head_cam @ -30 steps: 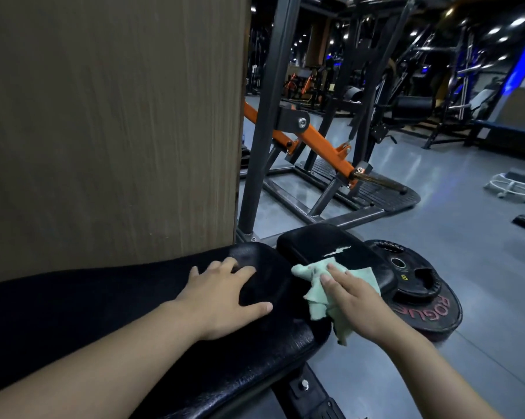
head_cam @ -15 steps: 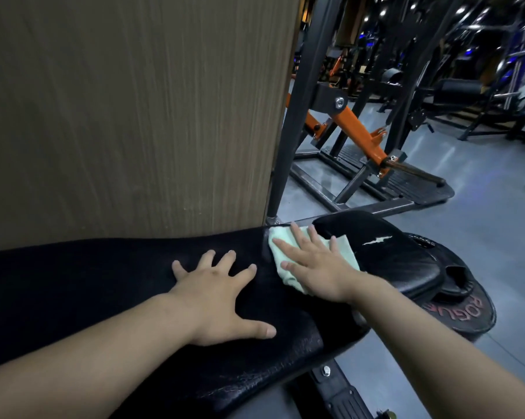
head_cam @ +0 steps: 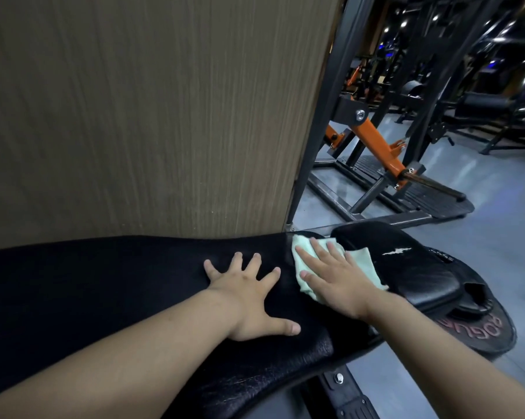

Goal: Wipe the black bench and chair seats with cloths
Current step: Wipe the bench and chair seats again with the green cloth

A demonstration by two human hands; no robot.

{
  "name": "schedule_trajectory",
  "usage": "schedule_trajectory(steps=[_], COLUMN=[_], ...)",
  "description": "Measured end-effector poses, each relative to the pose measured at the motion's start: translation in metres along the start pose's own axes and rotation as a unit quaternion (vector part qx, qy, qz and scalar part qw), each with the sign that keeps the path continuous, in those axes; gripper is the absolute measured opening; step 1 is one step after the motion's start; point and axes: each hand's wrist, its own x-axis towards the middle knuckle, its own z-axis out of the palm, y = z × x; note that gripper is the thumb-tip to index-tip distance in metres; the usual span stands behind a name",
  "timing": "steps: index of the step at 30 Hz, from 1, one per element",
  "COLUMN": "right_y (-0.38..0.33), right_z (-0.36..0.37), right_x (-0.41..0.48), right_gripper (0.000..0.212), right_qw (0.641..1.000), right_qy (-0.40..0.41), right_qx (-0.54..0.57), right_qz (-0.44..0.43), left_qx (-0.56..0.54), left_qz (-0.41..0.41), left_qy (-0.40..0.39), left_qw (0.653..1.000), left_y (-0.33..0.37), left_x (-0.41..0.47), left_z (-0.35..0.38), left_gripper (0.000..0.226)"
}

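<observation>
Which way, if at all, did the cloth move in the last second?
Yes. The cloth, under the right hand, slid left from the seat pad onto the bench end.

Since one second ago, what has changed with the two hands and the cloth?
The right hand pushed the green cloth from the gap beside the small seat pad up onto the end of the long bench, and now presses it flat with straight fingers. The left hand stayed flat on the bench, fingers spread.
</observation>
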Motion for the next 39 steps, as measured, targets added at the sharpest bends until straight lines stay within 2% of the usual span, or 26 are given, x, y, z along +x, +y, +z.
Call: schedule_trajectory(steps=[4,7,12,15,22,31,35,39], right_y=[-0.009,-0.024,-0.046,-0.053,-0.066,-0.075,-0.078,-0.083], right_z=[0.012,0.022,0.032,0.029,0.012,0.000,0.003,0.009], right_x=[-0.062,-0.098,-0.120,-0.109,-0.039,0.072,0.065,0.018], right_gripper=[0.068,0.068,0.075,0.081,0.061,0.056,0.057,0.058], right_qw=[1.000,1.000,0.999,0.999,1.000,0.999,0.999,0.999], right_qy=[0.017,0.026,0.041,0.038,-0.007,0.008,0.003,-0.005], right_qx=[0.010,0.003,0.001,-0.007,-0.021,-0.035,-0.034,-0.020], right_qz=[-0.011,-0.004,0.009,0.003,-0.021,0.007,0.008,-0.027], left_qx=[-0.006,-0.013,-0.029,-0.038,-0.049,-0.051,-0.044,-0.047], left_qz=[0.004,0.007,0.002,-0.012,-0.031,-0.028,-0.028,-0.028], left_qy=[0.017,0.039,0.044,0.047,-0.025,-0.014,-0.011,-0.010], left_qw=[1.000,0.999,0.999,0.998,0.998,0.998,0.999,0.998], left_y=[-0.001,-0.004,-0.013,-0.029,-0.063,-0.065,-0.064,-0.064], left_x=[-0.004,-0.009,-0.027,-0.041,-0.057,-0.048,-0.049,-0.051], left_z=[0.001,0.003,-0.005,-0.008,-0.005,0.009,0.008,0.007], left_gripper=[0.109,0.110,0.104,0.104,0.117,0.118,0.117,0.117])
